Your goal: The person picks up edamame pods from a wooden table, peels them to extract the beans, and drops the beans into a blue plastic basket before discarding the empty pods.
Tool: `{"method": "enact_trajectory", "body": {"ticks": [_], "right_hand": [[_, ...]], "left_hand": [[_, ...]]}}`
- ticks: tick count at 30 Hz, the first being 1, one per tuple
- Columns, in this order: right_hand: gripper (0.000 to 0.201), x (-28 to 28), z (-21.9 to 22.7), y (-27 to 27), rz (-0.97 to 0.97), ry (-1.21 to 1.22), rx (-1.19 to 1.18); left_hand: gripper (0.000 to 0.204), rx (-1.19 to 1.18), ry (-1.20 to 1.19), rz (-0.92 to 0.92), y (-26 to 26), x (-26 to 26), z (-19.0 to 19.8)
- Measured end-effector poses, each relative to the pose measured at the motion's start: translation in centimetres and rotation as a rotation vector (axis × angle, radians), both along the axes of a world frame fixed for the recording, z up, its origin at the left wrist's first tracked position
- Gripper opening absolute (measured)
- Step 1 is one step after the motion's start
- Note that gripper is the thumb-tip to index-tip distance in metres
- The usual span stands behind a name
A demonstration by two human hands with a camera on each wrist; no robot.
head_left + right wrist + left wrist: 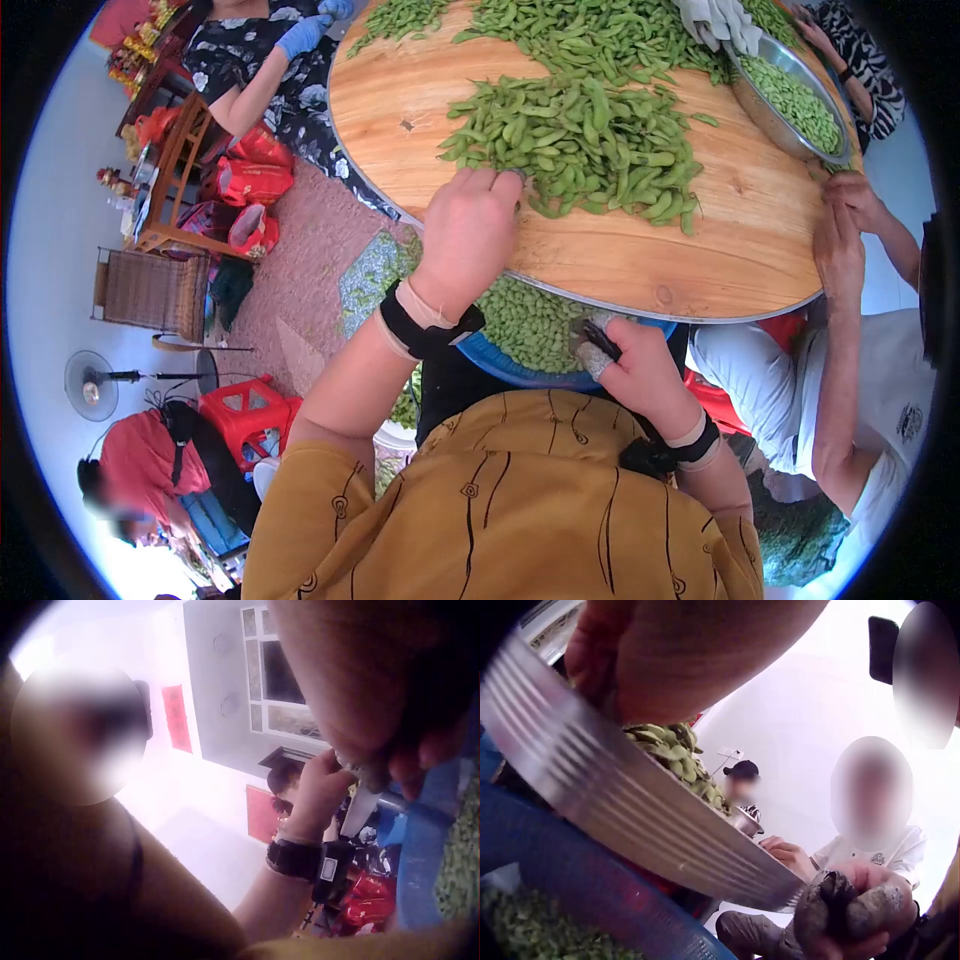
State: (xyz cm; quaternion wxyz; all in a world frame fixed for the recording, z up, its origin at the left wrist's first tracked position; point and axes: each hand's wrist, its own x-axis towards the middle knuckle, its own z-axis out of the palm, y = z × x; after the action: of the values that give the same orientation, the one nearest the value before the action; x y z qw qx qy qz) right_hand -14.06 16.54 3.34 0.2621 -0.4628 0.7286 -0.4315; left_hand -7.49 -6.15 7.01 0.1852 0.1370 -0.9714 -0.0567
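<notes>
My left hand (pixel 468 235) is at the near rim of the round wooden table (pixel 400 110), fingers bent down beside a heap of green soybean pods (pixel 590 140). Its fingertips are hidden, so I cannot tell what they hold. Low over a blue basin (pixel 470 350) of shelled green beans (pixel 525 325) is my right hand (pixel 640 368). Grey, dirt-darkened wraps cover its thumb and a finger. In the left wrist view the right hand (pixel 855 907) has loosely bent digits with a dark gap between them and no pod showing there.
More pods (pixel 590 40) cover the table's far side. A metal bowl (pixel 790 105) of shelled beans stands at the right, a grey glove (pixel 720 22) on its edge. People sit around the table. A red stool (pixel 240 420) and red bags (pixel 255 180) are on the left.
</notes>
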Motion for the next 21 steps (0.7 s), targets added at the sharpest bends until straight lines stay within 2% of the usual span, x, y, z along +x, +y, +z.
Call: {"method": "enact_trajectory", "body": {"ticks": [2,5,11,14,18,20,21], "right_hand": [[0.022,0.0,-0.6,0.3,-0.028,0.001,0.004],[0.022,0.2,-0.7,0.1,-0.02,-0.052,-0.009],[0.021,0.6,0.0,-0.9,0.044,-0.055,0.05],[0.021,0.8,-0.5,-0.7,0.026,-0.06,0.039],[0.019,0.7,-0.5,0.0,-0.026,-0.147,-0.011],[0.021,0.7,0.0,0.2,-0.065,-0.182,-0.027],[0.027,0.6,1.3,0.1,-0.08,-0.359,-0.033]], "left_hand": [[0.033,0.011,0.086,0.054,-0.3,-0.3,-0.9],[0.033,0.05,0.071,0.09,-0.3,-0.5,-1.6],[0.033,0.112,0.098,0.072,0.2,0.1,-1.7],[0.03,-0.019,0.051,0.074,0.9,0.9,-1.5],[0.025,-0.031,0.093,0.072,1.9,2.4,-1.0],[0.026,0.515,0.194,0.049,2.5,3.4,-1.2],[0.026,0.518,0.191,0.048,3.1,3.7,-1.2]]}}
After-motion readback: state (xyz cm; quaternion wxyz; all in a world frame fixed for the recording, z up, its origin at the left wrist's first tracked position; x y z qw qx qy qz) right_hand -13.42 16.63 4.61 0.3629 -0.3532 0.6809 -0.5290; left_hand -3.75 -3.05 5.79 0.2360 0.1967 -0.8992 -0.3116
